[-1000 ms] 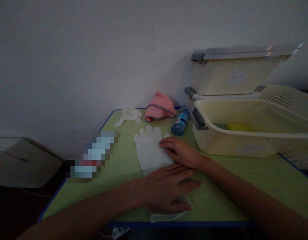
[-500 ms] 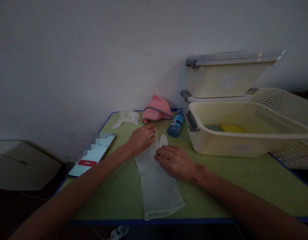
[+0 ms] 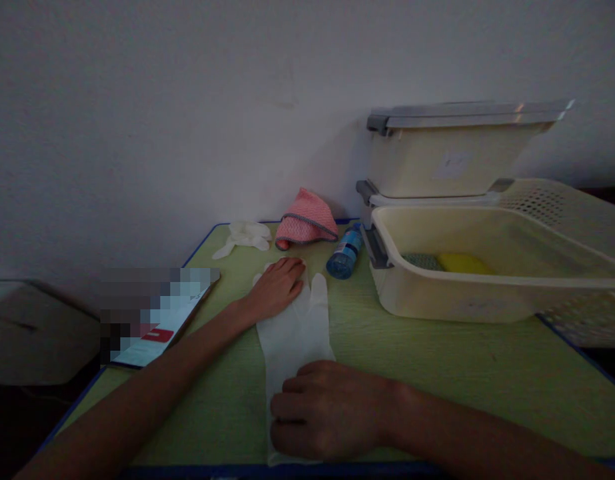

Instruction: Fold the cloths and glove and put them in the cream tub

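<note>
One thin white glove (image 3: 300, 337) lies flat on the pale green, blue-edged counter (image 3: 437, 373), its wrist end toward the near edge. The left hand (image 3: 277, 290), open and palm down, rests over the glove's fingers. The right hand (image 3: 332, 410) curls over the wrist end; whether it grips the fabric cannot be told. Beyond the glove lie a crumpled pink cloth (image 3: 308, 227) with dark trim and a transparent blue plastic bottle (image 3: 344, 255).
</note>
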Available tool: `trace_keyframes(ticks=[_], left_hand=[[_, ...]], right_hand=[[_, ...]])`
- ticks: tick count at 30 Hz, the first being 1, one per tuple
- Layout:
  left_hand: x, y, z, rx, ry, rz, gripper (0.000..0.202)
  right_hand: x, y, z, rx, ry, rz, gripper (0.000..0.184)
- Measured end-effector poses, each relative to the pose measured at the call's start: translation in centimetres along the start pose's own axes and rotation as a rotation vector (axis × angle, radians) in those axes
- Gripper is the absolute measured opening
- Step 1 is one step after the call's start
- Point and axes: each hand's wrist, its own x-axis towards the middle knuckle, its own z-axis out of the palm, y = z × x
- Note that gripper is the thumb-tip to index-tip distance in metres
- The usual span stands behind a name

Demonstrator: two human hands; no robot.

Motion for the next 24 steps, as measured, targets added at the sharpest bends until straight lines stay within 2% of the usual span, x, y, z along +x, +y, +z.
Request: trace_keyframes(ticks=[5, 24], left_hand=[[0.08, -0.1, 0.05, 0.01, -0.029, -0.009, 0.042], [-0.33, 0.14, -0.21, 0.06, -0.092, -0.03, 0.046]], right_hand=[[0.03, -0.03, -0.05, 0.006, 0.022, -0.002, 0.013], [0.11, -0.1, -0.29, 0.006, -0.023, 0.0, 0.013]])
